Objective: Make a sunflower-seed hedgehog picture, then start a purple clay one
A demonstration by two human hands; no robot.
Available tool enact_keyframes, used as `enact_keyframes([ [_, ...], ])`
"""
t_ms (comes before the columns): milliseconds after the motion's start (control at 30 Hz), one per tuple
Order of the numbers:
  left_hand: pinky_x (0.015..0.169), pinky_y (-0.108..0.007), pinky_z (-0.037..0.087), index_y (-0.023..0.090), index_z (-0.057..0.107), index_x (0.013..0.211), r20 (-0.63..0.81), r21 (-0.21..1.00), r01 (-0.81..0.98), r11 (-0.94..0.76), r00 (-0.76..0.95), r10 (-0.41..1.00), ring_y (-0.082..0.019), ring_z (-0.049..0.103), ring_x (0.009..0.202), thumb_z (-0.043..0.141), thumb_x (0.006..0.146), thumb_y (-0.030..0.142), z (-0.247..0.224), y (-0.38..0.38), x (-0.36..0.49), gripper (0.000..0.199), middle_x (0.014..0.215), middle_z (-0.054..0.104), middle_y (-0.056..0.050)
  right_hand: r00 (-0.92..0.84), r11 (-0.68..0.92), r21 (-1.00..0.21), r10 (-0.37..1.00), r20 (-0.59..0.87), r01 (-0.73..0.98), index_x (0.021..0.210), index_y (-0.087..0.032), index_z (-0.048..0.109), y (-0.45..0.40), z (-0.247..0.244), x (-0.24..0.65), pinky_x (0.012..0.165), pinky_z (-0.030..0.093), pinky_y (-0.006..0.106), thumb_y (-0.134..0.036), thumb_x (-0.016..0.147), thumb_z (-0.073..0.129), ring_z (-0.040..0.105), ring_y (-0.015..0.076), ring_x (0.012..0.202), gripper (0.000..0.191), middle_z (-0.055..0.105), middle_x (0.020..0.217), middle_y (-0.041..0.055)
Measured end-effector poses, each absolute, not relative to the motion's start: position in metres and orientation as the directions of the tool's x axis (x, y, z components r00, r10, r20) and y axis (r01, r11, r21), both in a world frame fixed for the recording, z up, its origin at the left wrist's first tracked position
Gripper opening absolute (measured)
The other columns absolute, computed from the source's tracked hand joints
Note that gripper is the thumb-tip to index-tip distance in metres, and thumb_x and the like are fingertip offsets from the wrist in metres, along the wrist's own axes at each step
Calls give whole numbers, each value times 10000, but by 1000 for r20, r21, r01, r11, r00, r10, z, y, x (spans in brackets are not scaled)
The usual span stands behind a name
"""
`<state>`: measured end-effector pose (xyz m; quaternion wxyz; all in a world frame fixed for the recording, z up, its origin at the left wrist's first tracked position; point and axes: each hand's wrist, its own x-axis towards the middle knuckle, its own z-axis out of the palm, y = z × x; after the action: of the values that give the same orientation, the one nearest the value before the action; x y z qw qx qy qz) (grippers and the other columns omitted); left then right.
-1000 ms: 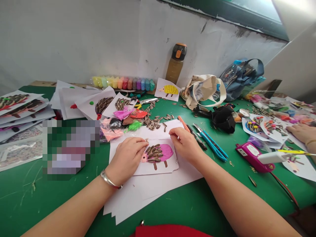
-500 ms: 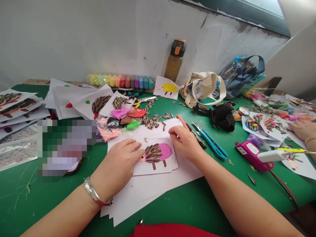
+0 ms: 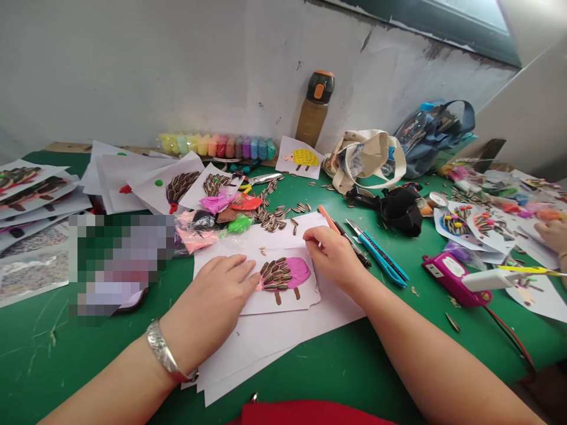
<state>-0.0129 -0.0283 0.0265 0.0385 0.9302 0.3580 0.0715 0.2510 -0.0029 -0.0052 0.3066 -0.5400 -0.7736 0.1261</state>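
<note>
On a green craft table [image 3: 66, 366] against a scuffed white wall, a person's two bare hands are working over a hedgehog collage [image 3: 283, 277]. The collage is lying directly in front of the person on a white card [image 3: 310, 289], which is sitting on a loose stack of white paper [image 3: 266, 354]. It is showing a pink clay body, rows of striped sunflower seeds as spines, and two brown legs.

The left hand [image 3: 217, 301] is lying open and flat on the card, with its fingertips [image 3: 252, 282] just beside the hedgehog's pink face. A silver bangle [image 3: 162, 354] is circling that wrist. The right hand [image 3: 334, 258] is curled, its thumb and forefinger pinching together near the card's upper edge; whether they are gripping something tiny cannot be told.

Just past the right hand, a blue utility knife [image 3: 376, 265] is lying on the table. Beyond the card, loose sunflower seeds [image 3: 270, 219] are scattered beside packets of coloured clay [image 3: 199, 233]. At the far right, a co-worker's hand [image 3: 551, 235] is reaching over other seed collages [image 3: 469, 224], near a hot glue gun [image 3: 481, 279]. A pixelated patch [image 3: 119, 268] is hiding part of the table at the left.
</note>
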Motion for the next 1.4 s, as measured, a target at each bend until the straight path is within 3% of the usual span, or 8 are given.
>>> enact_keyframes([
  [233,1003,-477,497,121,640,1226,68,159,650,-743,744,665,-293,576,1186,378,911,37,22,-26,-18,418,1248,661,-146,-217,384,-538,912,348,751,880,-232,579,-4,-3,252,920,476,365,-119,903,443,651,207,904,178,671,848,29],
  [433,915,-487,527,173,697,1078,37,172,649,-741,747,663,-306,603,1112,343,904,27,30,-27,-15,421,1175,673,-143,-221,407,-520,897,382,751,904,-239,603,-3,1,252,985,470,427,-104,888,458,649,190,810,199,669,827,14],
  [633,928,-434,513,175,658,1120,31,223,666,-712,725,688,-262,606,1088,356,987,169,30,-25,-16,330,1186,662,-121,-249,491,-520,849,466,700,917,-238,649,-1,0,251,1211,222,520,-105,913,465,619,147,682,227,649,773,-16],
  [767,974,-451,481,184,638,1146,25,214,680,-701,714,700,-281,575,1142,439,986,330,28,-23,-16,294,1208,656,-110,-202,453,-609,877,436,651,885,-237,637,-3,2,250,1219,194,517,-126,900,524,630,138,717,158,672,800,-27],
  [867,1002,-490,459,177,624,1186,21,165,710,-685,692,722,-327,529,1209,568,914,393,25,-24,-15,352,1275,623,-124,-184,387,-654,915,358,650,847,-246,620,-6,8,249,1156,302,508,-185,894,564,628,152,731,95,653,740,-37],
  [1033,1014,-501,445,185,615,1214,11,122,744,-657,661,751,-332,504,1242,573,902,411,22,-25,-14,387,1313,602,-119,-165,245,-740,970,181,626,816,-243,640,-10,15,247,865,498,387,-250,876,588,624,171,749,80,656,718,-17],
  [1200,1010,-517,425,170,644,1144,-19,71,807,-586,589,808,-334,531,1180,547,914,419,28,-26,-13,353,1236,631,-112,-179,70,-854,983,-28,516,905,-240,687,-13,12,246,689,496,300,-266,862,593,629,163,742,106,679,772,-12],
  [1400,1015,-486,419,175,638,1154,-16,77,819,-569,571,820,-314,541,1144,578,899,408,30,-27,-12,350,1196,640,-103,-283,102,-824,956,-73,557,882,-235,696,-17,18,240,601,437,243,-237,883,564,598,127,661,132,661,732,-31],
])
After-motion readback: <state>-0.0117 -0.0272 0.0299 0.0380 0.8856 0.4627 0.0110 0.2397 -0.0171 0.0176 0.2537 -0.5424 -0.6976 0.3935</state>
